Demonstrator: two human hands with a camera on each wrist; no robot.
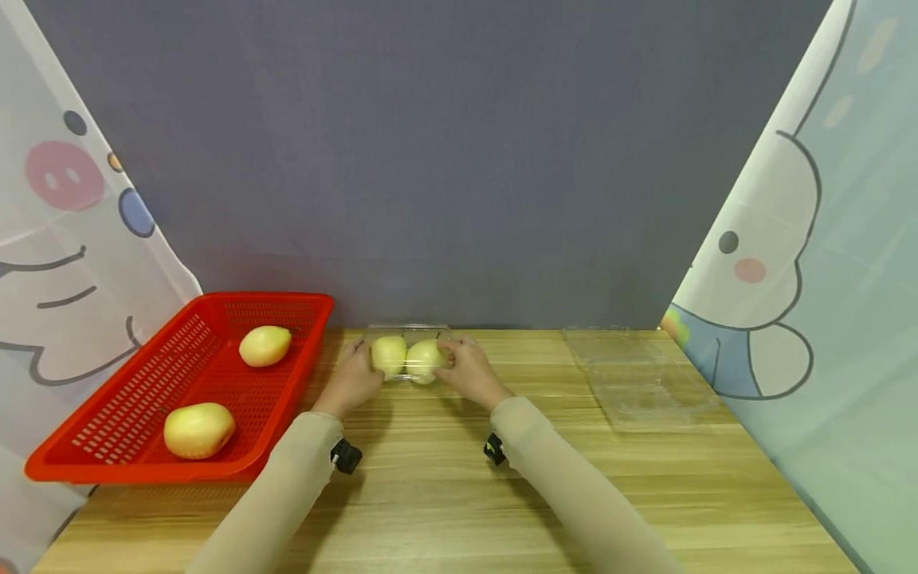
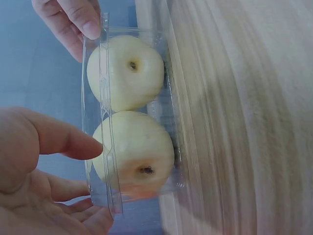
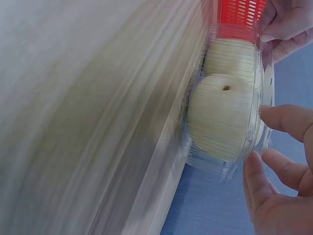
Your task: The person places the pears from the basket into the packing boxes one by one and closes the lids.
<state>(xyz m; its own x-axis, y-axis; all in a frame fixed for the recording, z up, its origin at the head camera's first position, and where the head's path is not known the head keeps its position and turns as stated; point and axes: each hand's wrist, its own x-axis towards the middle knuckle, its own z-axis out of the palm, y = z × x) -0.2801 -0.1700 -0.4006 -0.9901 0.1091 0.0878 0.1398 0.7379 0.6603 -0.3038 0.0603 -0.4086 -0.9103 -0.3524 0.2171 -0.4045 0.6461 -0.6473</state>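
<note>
A clear plastic clamshell box (image 3: 208, 164) holding two pale yellow pears sits at the back of the table. The pears (image 1: 389, 355) lie side by side inside, dimpled ends showing in the left wrist view. At the box's left end, my left hand (image 1: 356, 377) pinches the rim, thumb (image 2: 85, 145) on one face and fingers on the other. My right hand (image 1: 471, 373) grips the opposite end likewise, its thumb (image 3: 279, 116) against the rim edge. Whether the lid is fastened cannot be made out.
On the left stands a red perforated basket (image 1: 324, 331) with two more pears (image 1: 199, 430) in it. To the right lies another clear plastic box (image 1: 638, 387), close to the wooden table's (image 1: 430, 494) right edge. A grey partition (image 1: 488, 159) rises behind.
</note>
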